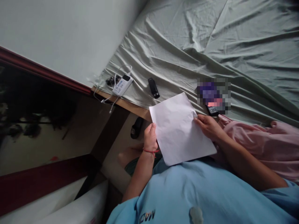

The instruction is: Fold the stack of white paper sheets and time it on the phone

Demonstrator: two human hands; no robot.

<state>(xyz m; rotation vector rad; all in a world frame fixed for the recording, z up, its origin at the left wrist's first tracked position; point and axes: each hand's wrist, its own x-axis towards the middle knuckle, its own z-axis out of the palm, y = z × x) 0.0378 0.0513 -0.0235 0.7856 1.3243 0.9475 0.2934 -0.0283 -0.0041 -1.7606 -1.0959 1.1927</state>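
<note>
Head view shows a white rectangular sheet of paper (pixel 179 130) held up in front of the person's light blue shirt (pixel 198 193), just over the near edge of a bed. The left hand (pixel 150 137), with a thin red thread bracelet (pixel 150 151) at the wrist, is curled closed on the sheet's edge at 9 o'clock. The right hand (pixel 207 127) pinches the opposite edge at about 2 o'clock, fingers folded onto the paper. Gripping it on two opposite sides appears to keep the thin sheet taut and flat, tilted toward the face rather than drooping.

A wrinkled pale green bed sheet (pixel 210 46) spreads from 12 to 3 o'clock of the paper. On it, at 10 o'clock, lies a white oblong power bank (pixel 123 83) with a white cable looped around it and trailing over the wooden bed frame (pixel 130 107), probably parked at the corner. A small black oblong device (pixel 153 87) lies at 11 o'clock, apart from the power bank. A dark phone (pixel 212 110), mostly hidden, rests just beyond the right hand at 1 o'clock. Crumpled pink cloth (pixel 257 146) is under the right forearm at 3 o'clock. A dark sandal (pixel 137 127) sits on the floor at 9 o'clock.
</note>
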